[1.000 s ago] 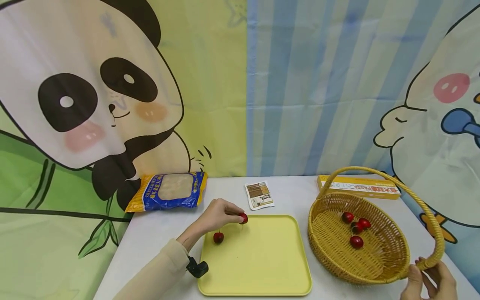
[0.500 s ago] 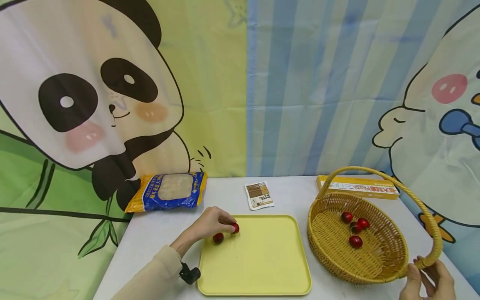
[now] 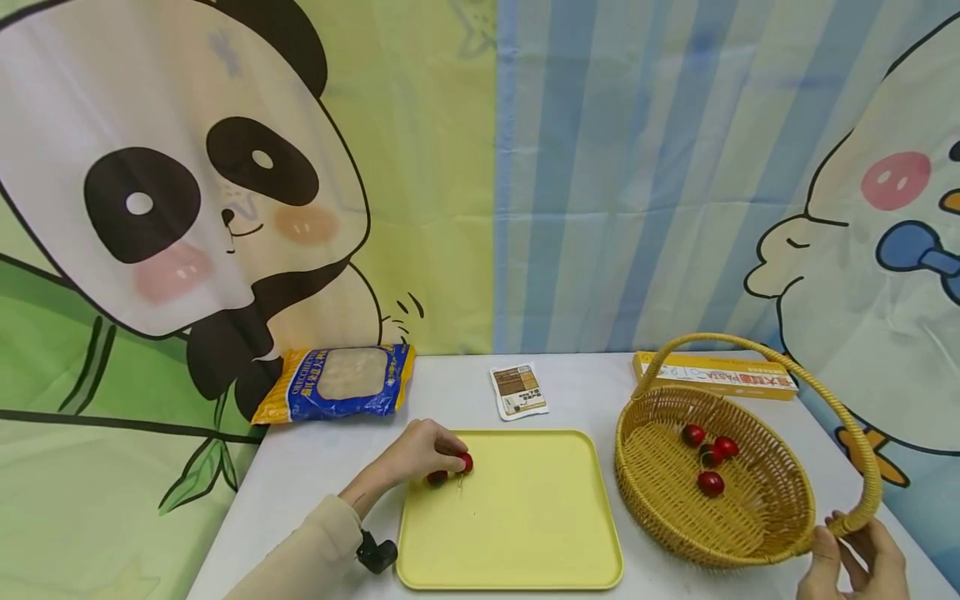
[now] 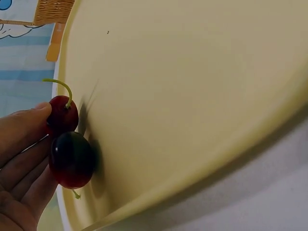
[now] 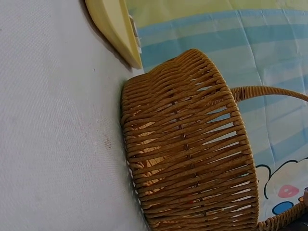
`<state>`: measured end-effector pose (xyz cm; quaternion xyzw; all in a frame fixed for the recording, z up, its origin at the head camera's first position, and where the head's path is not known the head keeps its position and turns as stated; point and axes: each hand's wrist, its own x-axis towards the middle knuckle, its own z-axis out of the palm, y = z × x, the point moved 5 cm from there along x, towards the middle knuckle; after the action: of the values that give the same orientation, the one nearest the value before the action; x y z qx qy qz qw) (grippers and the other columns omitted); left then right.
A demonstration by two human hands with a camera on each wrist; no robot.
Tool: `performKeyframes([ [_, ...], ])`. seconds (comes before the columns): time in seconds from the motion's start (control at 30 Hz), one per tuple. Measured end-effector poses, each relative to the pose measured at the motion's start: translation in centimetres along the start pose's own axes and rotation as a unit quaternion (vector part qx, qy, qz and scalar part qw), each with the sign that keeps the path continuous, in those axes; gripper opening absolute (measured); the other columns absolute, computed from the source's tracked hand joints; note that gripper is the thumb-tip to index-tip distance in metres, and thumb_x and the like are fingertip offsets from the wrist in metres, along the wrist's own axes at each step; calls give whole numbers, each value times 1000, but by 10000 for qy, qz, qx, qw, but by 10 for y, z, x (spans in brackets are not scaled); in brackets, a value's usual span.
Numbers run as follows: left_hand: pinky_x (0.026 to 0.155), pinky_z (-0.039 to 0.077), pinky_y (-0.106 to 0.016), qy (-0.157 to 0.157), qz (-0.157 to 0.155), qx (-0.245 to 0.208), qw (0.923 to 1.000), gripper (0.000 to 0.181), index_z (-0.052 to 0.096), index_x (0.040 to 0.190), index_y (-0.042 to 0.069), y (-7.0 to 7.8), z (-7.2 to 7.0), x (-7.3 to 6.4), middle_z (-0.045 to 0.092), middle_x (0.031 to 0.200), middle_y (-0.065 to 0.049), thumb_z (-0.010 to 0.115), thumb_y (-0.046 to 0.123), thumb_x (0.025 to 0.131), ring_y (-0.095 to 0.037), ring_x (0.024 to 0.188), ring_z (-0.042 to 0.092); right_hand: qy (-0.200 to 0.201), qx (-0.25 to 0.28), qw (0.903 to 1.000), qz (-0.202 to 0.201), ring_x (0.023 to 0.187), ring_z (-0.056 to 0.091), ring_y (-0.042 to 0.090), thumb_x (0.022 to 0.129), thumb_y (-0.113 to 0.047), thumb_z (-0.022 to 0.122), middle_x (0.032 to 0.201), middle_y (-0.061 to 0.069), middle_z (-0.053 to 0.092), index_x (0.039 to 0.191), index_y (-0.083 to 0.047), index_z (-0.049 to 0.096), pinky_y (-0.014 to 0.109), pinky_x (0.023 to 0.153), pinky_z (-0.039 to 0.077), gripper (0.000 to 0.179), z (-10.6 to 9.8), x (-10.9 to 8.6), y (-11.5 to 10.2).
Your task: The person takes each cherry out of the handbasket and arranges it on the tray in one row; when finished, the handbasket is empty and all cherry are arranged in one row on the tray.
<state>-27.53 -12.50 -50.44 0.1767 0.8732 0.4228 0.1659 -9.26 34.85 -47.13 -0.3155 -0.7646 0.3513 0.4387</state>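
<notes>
My left hand (image 3: 425, 454) pinches a dark red cherry (image 3: 467, 463) between thumb and fingertips, low over the upper left of a yellow tray (image 3: 525, 521). Just left of it a second cherry (image 3: 437, 478) lies on the tray, partly covered by the hand in the head view. Seen from the left wrist, the pinched cherry (image 4: 62, 115) has a curved green stem, and the other cherry (image 4: 72, 161) overlaps it. At the lower right, my right hand (image 3: 862, 562) grips the base of the handle of a wicker basket (image 3: 652, 508). Several cherries (image 3: 711, 483) lie inside the basket.
Behind the tray lie a blue and yellow pasta bag (image 3: 348, 383) and a small white-and-brown packet (image 3: 519, 391). A yellow pasta box (image 3: 720, 375) lies behind the basket. A printed curtain (image 3: 570, 183) hangs along the table's back edge.
Holding the cherry, my left hand has moved left and toward me, close to the cherry lying on the tray. My right hand stays at the basket handle.
</notes>
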Motion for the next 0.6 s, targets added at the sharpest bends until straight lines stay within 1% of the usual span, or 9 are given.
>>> performKeyframes([
  [0.1,53,50,-22,-26,0,-92,10000,18,83,108,6,0,0,-2,78,86,1,82,14,92,-23,65,71,-41,-37,9999,130,135,52,1,110,-23,53,143,18,60,156,-25,48,17,114,42,46,-3,0,-3],
  [0.23,51,49,-23,-11,32,-108,9999,18,82,108,6,-1,0,-2,78,84,1,81,14,92,-27,62,71,-203,-112,9993,284,138,52,7,110,-21,52,144,18,59,156,-25,47,17,114,41,47,-6,0,-7],
  [0.37,51,53,-25,28,91,-58,9999,20,82,111,4,1,-1,-3,79,88,0,81,13,92,-27,63,72,-290,-119,9991,302,139,51,11,110,-18,52,144,20,58,157,-22,47,17,114,41,47,-7,1,-10],
  [0.43,51,53,-25,43,70,-31,10000,22,81,112,3,2,-1,-4,79,90,-1,81,12,92,-27,63,72,-306,-120,9990,318,141,51,12,110,-18,52,145,21,58,157,-22,46,18,115,41,48,-7,0,-10],
  [0.6,51,53,-24,105,43,74,9999,27,79,116,-1,5,0,-4,78,92,-4,81,12,92,-25,61,71,-273,-85,9991,305,140,51,11,110,-19,52,145,21,58,157,-21,46,20,116,41,48,-7,1,-11],
])
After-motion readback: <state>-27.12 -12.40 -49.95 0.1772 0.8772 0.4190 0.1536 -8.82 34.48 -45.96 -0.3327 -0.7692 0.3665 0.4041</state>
